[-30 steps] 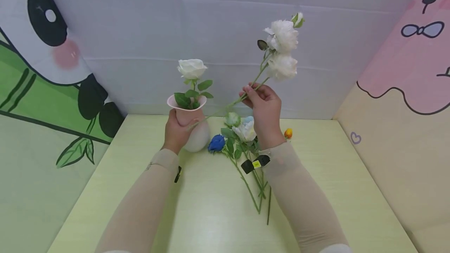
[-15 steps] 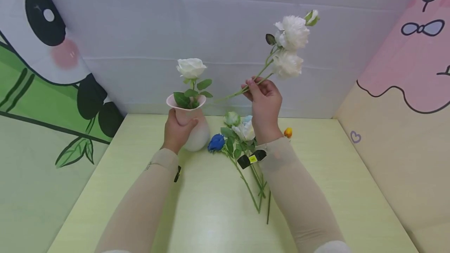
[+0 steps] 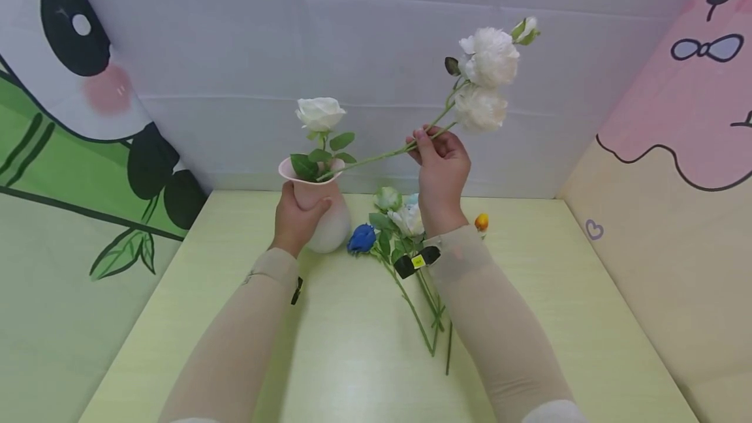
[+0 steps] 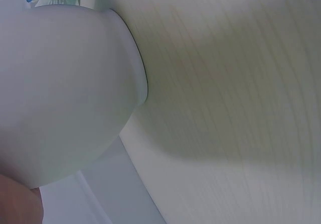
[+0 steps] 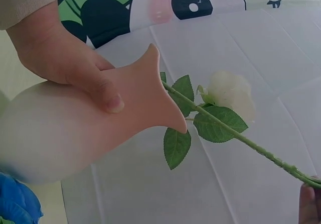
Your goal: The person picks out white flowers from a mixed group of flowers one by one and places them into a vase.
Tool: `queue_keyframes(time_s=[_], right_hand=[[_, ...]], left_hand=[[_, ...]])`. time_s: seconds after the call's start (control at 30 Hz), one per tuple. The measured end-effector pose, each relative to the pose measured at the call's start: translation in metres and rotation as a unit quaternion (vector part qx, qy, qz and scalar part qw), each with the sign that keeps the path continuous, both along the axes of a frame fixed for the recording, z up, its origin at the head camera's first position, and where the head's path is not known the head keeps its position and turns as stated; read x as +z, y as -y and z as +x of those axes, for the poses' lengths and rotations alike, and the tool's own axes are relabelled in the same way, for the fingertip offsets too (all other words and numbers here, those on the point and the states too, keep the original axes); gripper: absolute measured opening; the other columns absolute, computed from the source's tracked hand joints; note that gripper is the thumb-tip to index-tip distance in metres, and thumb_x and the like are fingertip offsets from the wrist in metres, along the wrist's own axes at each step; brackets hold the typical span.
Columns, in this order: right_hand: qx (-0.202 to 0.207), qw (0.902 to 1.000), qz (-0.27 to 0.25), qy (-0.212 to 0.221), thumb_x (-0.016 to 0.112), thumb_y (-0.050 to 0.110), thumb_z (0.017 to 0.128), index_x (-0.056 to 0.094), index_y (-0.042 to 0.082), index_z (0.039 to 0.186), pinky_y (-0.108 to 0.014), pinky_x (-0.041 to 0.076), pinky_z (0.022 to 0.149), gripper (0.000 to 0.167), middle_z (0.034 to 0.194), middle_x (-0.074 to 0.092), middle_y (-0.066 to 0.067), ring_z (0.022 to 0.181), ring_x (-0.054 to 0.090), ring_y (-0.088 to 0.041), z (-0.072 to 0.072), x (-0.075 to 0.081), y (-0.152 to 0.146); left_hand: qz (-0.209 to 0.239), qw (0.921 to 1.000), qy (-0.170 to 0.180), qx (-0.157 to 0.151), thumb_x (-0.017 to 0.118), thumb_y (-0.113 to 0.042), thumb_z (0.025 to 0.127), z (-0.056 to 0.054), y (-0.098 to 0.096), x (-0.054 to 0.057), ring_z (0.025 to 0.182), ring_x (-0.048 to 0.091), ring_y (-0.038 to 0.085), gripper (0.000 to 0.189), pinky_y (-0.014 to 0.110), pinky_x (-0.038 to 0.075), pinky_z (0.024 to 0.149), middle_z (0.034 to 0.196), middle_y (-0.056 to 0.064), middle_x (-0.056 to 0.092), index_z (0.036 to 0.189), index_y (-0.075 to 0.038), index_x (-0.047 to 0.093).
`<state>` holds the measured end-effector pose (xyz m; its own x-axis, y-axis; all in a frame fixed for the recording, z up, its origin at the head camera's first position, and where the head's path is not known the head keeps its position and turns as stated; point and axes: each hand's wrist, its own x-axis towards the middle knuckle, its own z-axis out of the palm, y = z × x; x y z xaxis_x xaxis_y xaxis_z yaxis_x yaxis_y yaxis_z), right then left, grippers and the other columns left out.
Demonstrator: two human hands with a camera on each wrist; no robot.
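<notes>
My left hand (image 3: 298, 219) grips the neck of a pink-and-white vase (image 3: 330, 230), thumb across its front. A white rose (image 3: 320, 114) with green leaves stands in the vase. Between thumb and fingers, my right hand (image 3: 442, 172) pinches the green stem of a white peony spray (image 3: 487, 57), whose blooms and bud lean up to the right. The spray's lower stem end lies at the vase mouth; the right wrist view shows the stem (image 5: 241, 136) passing the rim beside the rose leaves. In the left wrist view the vase's round base (image 4: 70, 88) is near the tabletop; contact is unclear.
On the table (image 3: 352, 358) right of the vase lie a blue rose (image 3: 361, 239), a pale green flower (image 3: 388, 199), a white flower (image 3: 407, 219) and several crossing stems. An orange bud (image 3: 482, 221) shows beyond my right wrist. A cloth wall (image 3: 235, 51) stands behind.
My right hand has risen slightly with the peony spray, and the stem end has moved from in front of the vase up to its mouth. The left hand and vase stay put.
</notes>
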<state>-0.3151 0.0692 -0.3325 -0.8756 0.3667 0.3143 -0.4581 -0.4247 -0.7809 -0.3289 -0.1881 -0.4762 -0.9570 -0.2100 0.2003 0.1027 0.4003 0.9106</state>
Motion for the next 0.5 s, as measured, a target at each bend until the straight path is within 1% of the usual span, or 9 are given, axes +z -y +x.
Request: queue_keyframes(time_s=[0.13, 0.27, 0.37, 0.5], right_hand=[[0.003, 0.9999, 0.011, 0.001, 0.076, 0.007, 0.093, 0.069, 0.003, 0.095, -0.040, 0.060, 0.087, 0.008, 0.105, 0.072, -0.015, 0.094, 0.073, -0.033, -0.002, -0.003, 0.003], [0.009, 0.9996, 0.028, 0.002, 0.077, 0.008, 0.093, 0.071, 0.004, 0.095, -0.039, 0.060, 0.087, 0.007, 0.111, 0.071, -0.020, 0.096, 0.072, -0.033, -0.003, -0.005, 0.008], [0.012, 0.9992, 0.038, -0.001, 0.078, 0.009, 0.093, 0.073, 0.006, 0.094, -0.039, 0.060, 0.087, 0.006, 0.111, 0.071, -0.020, 0.096, 0.072, -0.032, -0.005, -0.007, 0.011], [0.014, 0.9985, 0.053, -0.003, 0.077, 0.008, 0.093, 0.074, 0.006, 0.094, -0.039, 0.060, 0.087, 0.004, 0.107, 0.072, -0.017, 0.096, 0.072, -0.032, -0.007, -0.007, 0.017]], left_hand=[[-0.001, 1.0000, 0.004, 0.000, 0.082, -0.045, 0.086, -0.001, 0.000, -0.001, 0.133, 0.052, 0.033, 0.090, 0.055, 0.042, 0.110, 0.149, 0.014, 0.051, 0.154, -0.013, 0.034], [-0.002, 1.0000, 0.008, 0.000, 0.082, -0.046, 0.086, -0.001, 0.000, -0.001, 0.133, 0.051, 0.034, 0.091, 0.056, 0.041, 0.111, 0.150, 0.015, 0.051, 0.155, -0.013, 0.033], [-0.003, 1.0000, 0.009, -0.001, 0.081, -0.046, 0.086, -0.002, 0.000, -0.001, 0.134, 0.051, 0.034, 0.091, 0.056, 0.041, 0.111, 0.150, 0.015, 0.050, 0.155, -0.012, 0.032], [-0.003, 1.0000, 0.003, 0.000, 0.082, -0.046, 0.086, -0.003, 0.001, -0.002, 0.133, 0.052, 0.033, 0.091, 0.055, 0.042, 0.111, 0.149, 0.015, 0.051, 0.155, -0.013, 0.033]])
